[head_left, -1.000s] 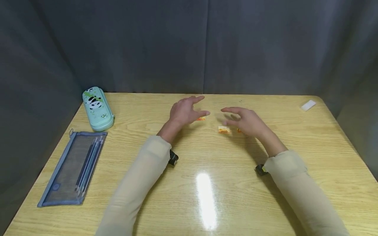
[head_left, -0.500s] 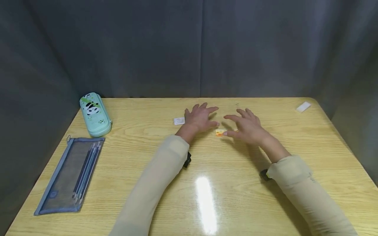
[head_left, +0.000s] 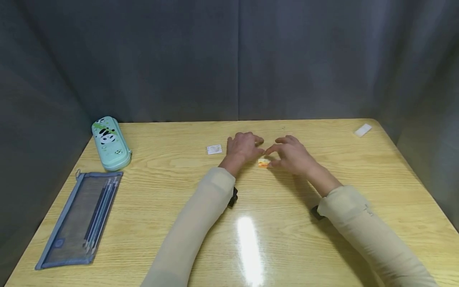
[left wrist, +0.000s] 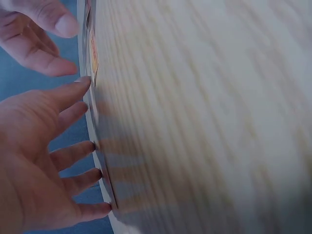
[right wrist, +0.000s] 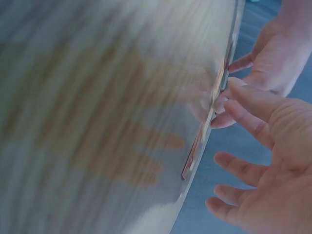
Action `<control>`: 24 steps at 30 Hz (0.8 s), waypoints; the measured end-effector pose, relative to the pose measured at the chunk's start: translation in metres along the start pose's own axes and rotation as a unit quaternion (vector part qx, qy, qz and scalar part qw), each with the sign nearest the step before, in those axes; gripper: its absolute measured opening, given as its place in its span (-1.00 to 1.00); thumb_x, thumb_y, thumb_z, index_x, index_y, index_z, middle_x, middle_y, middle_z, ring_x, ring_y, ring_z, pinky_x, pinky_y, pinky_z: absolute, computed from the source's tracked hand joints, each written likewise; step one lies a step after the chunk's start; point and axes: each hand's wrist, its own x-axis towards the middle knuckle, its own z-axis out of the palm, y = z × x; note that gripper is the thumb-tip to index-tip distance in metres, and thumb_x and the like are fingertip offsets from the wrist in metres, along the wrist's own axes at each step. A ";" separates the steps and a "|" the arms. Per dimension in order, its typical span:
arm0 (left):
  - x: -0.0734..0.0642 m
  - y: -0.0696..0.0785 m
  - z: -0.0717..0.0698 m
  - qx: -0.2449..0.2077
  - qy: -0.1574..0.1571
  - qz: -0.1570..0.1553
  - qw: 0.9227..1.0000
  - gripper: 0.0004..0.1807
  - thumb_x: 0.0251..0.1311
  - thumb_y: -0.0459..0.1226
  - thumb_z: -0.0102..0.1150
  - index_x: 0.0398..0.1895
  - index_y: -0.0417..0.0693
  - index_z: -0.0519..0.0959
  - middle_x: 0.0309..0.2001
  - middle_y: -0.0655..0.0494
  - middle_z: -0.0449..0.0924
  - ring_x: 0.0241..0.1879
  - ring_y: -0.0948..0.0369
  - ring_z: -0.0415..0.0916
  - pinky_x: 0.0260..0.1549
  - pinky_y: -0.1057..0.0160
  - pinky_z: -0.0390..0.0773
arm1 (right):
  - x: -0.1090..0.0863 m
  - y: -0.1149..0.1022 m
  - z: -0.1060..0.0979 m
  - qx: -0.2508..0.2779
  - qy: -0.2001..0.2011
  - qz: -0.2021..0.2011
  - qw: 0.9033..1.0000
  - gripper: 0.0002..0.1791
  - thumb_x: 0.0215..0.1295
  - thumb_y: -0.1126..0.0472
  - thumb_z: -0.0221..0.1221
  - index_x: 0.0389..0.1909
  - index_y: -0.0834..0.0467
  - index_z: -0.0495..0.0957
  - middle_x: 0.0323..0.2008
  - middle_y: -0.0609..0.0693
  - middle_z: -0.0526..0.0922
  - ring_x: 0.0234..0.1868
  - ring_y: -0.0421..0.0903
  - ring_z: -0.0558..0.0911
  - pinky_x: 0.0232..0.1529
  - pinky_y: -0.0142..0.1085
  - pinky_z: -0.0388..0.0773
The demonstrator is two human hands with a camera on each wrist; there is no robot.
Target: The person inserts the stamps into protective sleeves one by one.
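My left hand (head_left: 244, 147) rests with spread fingers near the table's far middle; in the left wrist view its fingertips (left wrist: 100, 173) are at the tabletop. Beside it on the right, my right hand (head_left: 294, 155) reaches inward, its index fingertip close to the left thumb. A small orange-and-white card (head_left: 263, 163) lies flat between the hands, right at the right thumb. Another small card, whitish with grey print (head_left: 214, 149), lies left of my left hand. The right wrist view shows a thin reddish card (right wrist: 192, 153) edge-on near the loosely spread right fingers.
A mint panda pencil case (head_left: 112, 143) stands at the back left of the wooden table (head_left: 172, 223). In front of it lies a blue mesh zip pouch (head_left: 77, 219) holding several pencils. A white eraser-like block (head_left: 363, 130) sits at the back right. Dark curtains (head_left: 161, 59) enclose the table.
My left hand has moved right and settled lower, uncovering the whitish card. My right fingers have drawn together beside the orange card, and the gap between the hands has narrowed.
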 end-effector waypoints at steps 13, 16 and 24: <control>-0.002 -0.002 -0.003 0.009 0.010 0.000 1.000 -0.68 0.36 0.03 0.25 0.14 0.42 0.65 0.25 0.33 0.60 0.22 0.14 0.54 0.20 -0.02 0.48 | 0.002 -0.006 0.003 -0.017 -0.020 -0.011 1.000 -0.75 0.14 0.15 0.48 -0.15 0.08 0.77 0.06 0.13 0.73 0.42 0.21 0.39 0.59 0.15 -0.05; -0.003 -0.003 -0.003 0.011 0.017 -0.002 1.000 -0.74 0.37 0.02 0.24 0.08 0.40 0.67 0.19 0.34 0.63 0.18 0.16 0.57 0.18 -0.02 0.50 | 0.004 -0.007 0.004 -0.028 -0.015 -0.030 0.999 -0.81 0.14 0.18 0.47 -0.22 0.09 0.78 -0.04 0.08 0.76 0.36 0.18 0.46 0.58 0.13 -0.01; -0.007 -0.009 -0.013 0.009 0.034 0.010 0.999 -0.86 0.39 0.00 0.20 -0.10 0.34 0.70 -0.02 0.34 0.71 0.01 0.20 0.64 0.17 -0.02 0.50 | -0.001 -0.006 -0.004 0.025 0.003 -0.025 0.999 -0.87 0.26 0.25 0.38 -0.19 0.12 0.76 -0.10 0.08 0.77 0.06 0.14 0.64 0.30 0.09 0.42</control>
